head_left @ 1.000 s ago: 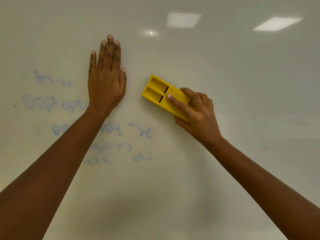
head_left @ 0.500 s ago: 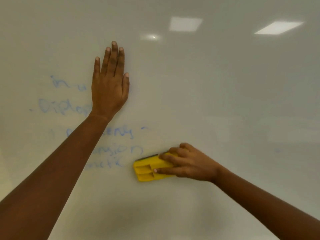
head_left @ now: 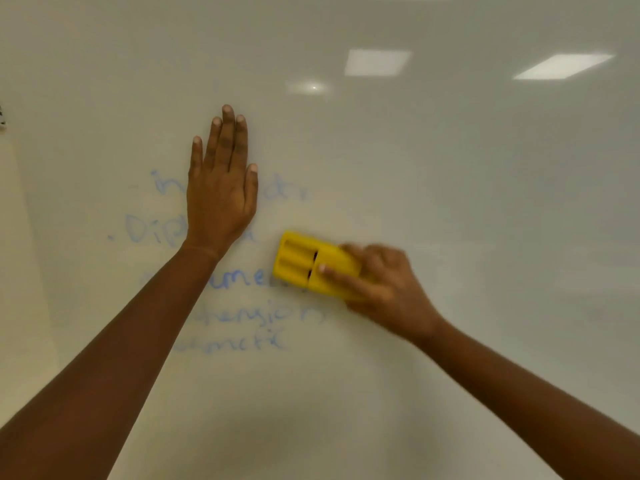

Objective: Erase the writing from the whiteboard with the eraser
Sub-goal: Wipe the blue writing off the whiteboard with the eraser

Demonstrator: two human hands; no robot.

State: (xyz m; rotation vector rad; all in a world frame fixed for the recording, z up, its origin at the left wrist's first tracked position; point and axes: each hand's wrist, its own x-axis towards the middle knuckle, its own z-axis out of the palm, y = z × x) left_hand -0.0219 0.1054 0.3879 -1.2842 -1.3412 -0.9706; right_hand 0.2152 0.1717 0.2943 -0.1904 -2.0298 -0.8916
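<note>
- Eraser (head_left: 313,265): yellow block, two grooves and a dark slit on its back, blurred, flat on the whiteboard (head_left: 450,202) beside faint blue writing (head_left: 242,282).
- Right hand (head_left: 384,289) grips it.
- Left hand (head_left: 221,188) lies flat, fingers straight, over the writing.

Soft, even indoor light. The glossy whiteboard (head_left: 485,237) reflects bright ceiling panels (head_left: 377,62) near the top. The right hand (head_left: 388,289) and eraser (head_left: 304,265) are motion-blurred; the left hand (head_left: 221,192) is sharp.
</note>
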